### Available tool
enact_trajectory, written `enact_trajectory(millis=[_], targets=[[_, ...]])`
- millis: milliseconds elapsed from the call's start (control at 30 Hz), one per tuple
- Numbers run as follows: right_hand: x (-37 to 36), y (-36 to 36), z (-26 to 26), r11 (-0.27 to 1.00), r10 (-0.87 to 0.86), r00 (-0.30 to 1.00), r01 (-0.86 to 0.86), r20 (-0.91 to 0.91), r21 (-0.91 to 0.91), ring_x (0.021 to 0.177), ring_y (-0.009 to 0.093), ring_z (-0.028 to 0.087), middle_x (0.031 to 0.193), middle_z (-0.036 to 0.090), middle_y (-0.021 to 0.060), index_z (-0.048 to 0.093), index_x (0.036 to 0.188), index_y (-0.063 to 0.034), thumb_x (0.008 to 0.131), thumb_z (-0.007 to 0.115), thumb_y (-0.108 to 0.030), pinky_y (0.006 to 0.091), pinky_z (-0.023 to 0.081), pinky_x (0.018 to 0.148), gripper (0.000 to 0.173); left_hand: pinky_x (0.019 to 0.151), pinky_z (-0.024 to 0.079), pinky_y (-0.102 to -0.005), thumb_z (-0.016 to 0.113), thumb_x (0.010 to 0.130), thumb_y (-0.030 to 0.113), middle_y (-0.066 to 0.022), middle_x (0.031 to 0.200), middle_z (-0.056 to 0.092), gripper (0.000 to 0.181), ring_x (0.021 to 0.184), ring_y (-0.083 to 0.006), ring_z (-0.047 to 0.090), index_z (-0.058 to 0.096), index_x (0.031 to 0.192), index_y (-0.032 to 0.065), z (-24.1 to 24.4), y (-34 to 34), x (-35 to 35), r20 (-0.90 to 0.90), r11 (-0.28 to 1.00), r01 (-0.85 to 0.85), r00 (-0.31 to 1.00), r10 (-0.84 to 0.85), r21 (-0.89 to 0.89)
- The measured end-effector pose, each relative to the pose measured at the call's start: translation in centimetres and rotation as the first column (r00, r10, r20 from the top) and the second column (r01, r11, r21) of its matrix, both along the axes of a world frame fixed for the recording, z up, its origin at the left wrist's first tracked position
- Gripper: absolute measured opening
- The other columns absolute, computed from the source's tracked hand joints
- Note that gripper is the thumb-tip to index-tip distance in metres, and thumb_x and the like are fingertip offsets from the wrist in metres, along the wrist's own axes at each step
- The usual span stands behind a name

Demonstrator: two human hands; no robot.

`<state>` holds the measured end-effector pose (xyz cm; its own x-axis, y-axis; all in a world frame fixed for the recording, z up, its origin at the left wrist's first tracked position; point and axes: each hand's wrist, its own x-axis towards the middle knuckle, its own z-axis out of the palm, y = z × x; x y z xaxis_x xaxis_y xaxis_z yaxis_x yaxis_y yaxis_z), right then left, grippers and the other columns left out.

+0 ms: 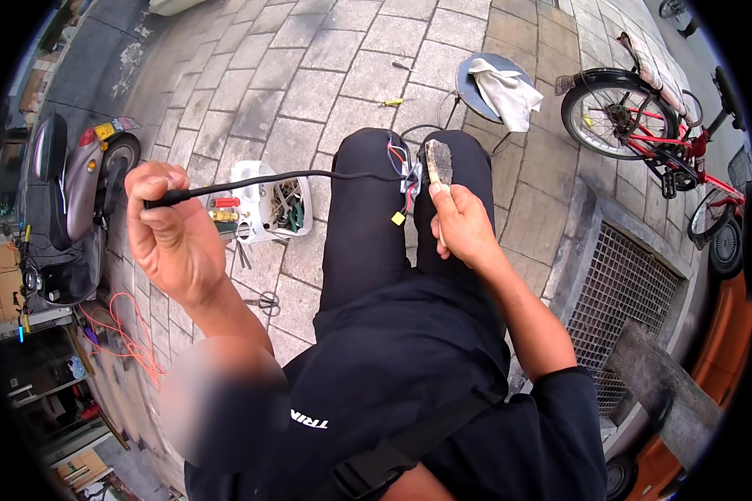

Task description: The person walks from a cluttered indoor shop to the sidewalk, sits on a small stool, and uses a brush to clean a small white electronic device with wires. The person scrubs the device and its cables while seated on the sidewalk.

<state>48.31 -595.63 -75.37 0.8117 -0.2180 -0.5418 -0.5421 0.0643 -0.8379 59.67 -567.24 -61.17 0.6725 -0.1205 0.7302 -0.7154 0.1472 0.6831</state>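
My left hand (191,257) is raised at the left, its fingers pinching the black plug end (168,199) of a cable. From there the black cable (276,180) runs across to a small silver metal box (412,178) lodged between my knees. Thin coloured wires come out of that box, and one short pair ends in a yellow connector (398,218). My right hand (464,222) grips the handle of a flat brush (440,161) with dark bristles. The brush stands over my right thigh, close beside the box.
A white plastic tool caddy (243,168) with pliers and screwdrivers stands left of my legs, scissors (267,304) nearby. Ahead lie a yellow screwdriver (392,102) and a round stool (467,78) bearing a cloth (507,91). Around are a scooter (78,200), a red bicycle (639,125) and a metal grate (633,282).
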Motion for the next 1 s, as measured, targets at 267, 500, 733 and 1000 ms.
enact_trajectory(millis=[267, 500, 733, 1000], targets=[[-0.4, 2.1, 0.4, 0.992, 0.118, 0.991, -0.121, 0.062, 0.041, 0.045, 0.013, 0.058, 0.065, 0.059, 0.0064, 0.053, 0.099, 0.0017, 0.108, 0.051, -0.04, 0.0309, 0.048, 0.042, 0.043, 0.091, 0.039, -0.0382, 0.064, 0.102, 0.032, -0.0106, 0.112, 0.053, 0.037, 0.099, -0.0212, 0.048, 0.064, 0.113, -0.0033, -0.4, 1.6, -0.2, -0.05, 1.0, -0.016, 0.999, 0.017, 0.004], [0.3, 5.9, 2.4, 0.94, 0.243, 0.961, -0.266, 0.129, 0.212, 0.043, 0.01, 0.053, 0.064, 0.056, 0.0041, 0.052, 0.098, -0.0009, 0.109, 0.05, -0.04, 0.0284, 0.043, 0.04, 0.041, 0.091, 0.039, -0.038, 0.063, 0.103, 0.03, -0.0107, 0.112, 0.053, 0.035, 0.1, -0.0212, 0.048, 0.063, 0.113, -0.0039, -0.6, 2.0, -0.4, -0.07, 0.999, -0.019, 0.997, 0.021, 0.025], [-0.5, 8.3, 6.0, 0.894, 0.265, 0.791, -0.416, 0.552, 0.166, 0.064, 0.021, 0.059, 0.069, 0.059, 0.0142, 0.049, 0.101, 0.0026, 0.108, 0.057, -0.036, 0.0387, 0.049, 0.062, 0.04, 0.091, 0.04, -0.0375, 0.062, 0.104, 0.03, -0.0107, 0.112, 0.053, 0.035, 0.099, -0.021, 0.048, 0.064, 0.114, -0.0035, -0.9, 3.0, 0.1, -0.083, 1.0, -0.024, 0.996, 0.026, 0.016], [-2.1, 3.1, 0.2, 0.979, -0.184, 0.981, 0.178, 0.057, 0.102, 0.042, 0.011, 0.053, 0.061, 0.057, 0.0045, 0.056, 0.104, 0.004, 0.109, 0.052, -0.038, 0.0289, 0.043, 0.038, 0.043, 0.094, 0.038, -0.0375, 0.063, 0.103, 0.027, -0.0101, 0.113, 0.053, 0.032, 0.102, -0.0204, 0.048, 0.065, 0.115, -0.0028, -1.2, 2.7, -0.2, -0.084, 1.0, -0.031, 0.996, 0.03, -0.003]])
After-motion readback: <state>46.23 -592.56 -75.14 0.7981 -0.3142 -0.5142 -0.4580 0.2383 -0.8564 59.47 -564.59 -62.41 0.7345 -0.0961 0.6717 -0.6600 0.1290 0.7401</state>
